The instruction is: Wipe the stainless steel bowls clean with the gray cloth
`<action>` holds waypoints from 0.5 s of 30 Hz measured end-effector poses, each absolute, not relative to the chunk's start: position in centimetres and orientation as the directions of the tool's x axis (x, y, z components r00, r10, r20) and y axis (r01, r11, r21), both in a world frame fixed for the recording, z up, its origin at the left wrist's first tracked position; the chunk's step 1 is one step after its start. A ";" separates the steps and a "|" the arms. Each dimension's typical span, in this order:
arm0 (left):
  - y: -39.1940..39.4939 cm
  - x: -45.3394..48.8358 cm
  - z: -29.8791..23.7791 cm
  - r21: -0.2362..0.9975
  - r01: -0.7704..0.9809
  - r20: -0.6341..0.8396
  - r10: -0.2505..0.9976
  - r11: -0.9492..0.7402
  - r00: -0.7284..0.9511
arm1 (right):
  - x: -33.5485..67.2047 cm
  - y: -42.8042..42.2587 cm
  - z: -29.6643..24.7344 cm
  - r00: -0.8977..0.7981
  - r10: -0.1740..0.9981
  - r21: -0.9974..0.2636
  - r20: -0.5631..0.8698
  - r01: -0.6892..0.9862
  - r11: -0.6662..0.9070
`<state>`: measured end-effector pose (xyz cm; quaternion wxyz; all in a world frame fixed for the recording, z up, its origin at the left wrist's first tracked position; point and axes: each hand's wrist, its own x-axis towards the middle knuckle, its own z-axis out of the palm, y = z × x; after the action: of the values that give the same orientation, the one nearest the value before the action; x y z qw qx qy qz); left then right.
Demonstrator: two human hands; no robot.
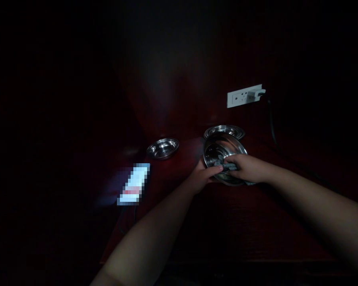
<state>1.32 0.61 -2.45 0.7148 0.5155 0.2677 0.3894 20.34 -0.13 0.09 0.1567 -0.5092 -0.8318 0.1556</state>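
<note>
A shiny metal bowl [214, 145] is tilted toward me above the dark red table. My left hand [203, 174] grips its lower left rim, thumb over the inside and fingers underneath. Inside the bowl, my right hand [244, 166] is closed on a grey patterned cloth [230, 167], pressed against the inner wall. Part of the cloth hangs out below the right hand. Just behind the held bowl sits another round metal dish [238, 132], partly hidden by it. A smaller metal bowl [164, 149] stands upright to the left.
A lit, blurred-out screen [134, 184] lies at the left side of the dark red table [241, 222], a thin cable near it. On the back wall is a white socket plate [237, 98] with a plug [258, 94] in it. A dark cable [271, 123] hangs down. Surroundings are very dark.
</note>
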 end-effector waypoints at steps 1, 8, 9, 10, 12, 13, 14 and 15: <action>0.6 1.3 -2.4 0.945 -0.281 0.016 0.836 0.166 0.549 | 20.4 -0.1 0.1 -0.429 0.897 -0.418 0.102 0.800 0.430; 0.6 1.3 -2.4 0.945 -0.284 0.029 0.828 0.159 0.560 | 20.5 0.0 0.0 -0.448 0.889 -0.431 0.095 0.787 0.442; 0.6 1.3 -2.4 0.946 -0.282 0.030 0.827 0.157 0.562 | 20.5 0.0 0.0 -0.446 0.890 -0.434 0.093 0.787 0.440; 0.6 1.3 -2.4 0.947 -0.280 0.029 0.825 0.159 0.565 | 20.5 0.0 0.0 -0.444 0.891 -0.435 0.093 0.787 0.438; 0.7 1.3 -2.5 0.947 -0.277 0.025 0.821 0.164 0.570 | 20.4 0.0 0.0 -0.444 0.891 -0.436 0.098 0.785 0.440; 0.7 1.3 -2.5 0.947 -0.277 0.024 0.821 0.165 0.570 | 20.4 -0.1 0.0 -0.445 0.890 -0.435 0.102 0.784 0.442; 0.7 1.3 -2.5 0.947 -0.276 0.024 0.824 0.163 0.567 | 20.4 -0.1 0.1 -0.446 0.889 -0.433 0.103 0.785 0.444; 0.7 1.3 -2.5 0.948 -0.275 0.024 0.826 0.159 0.563 | 20.4 -0.1 0.1 -0.446 0.889 -0.430 0.102 0.786 0.444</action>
<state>1.32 0.72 -2.52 0.7140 0.5212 0.2646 0.3855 20.37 -0.11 0.09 0.1588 -0.5016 -0.8347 0.1624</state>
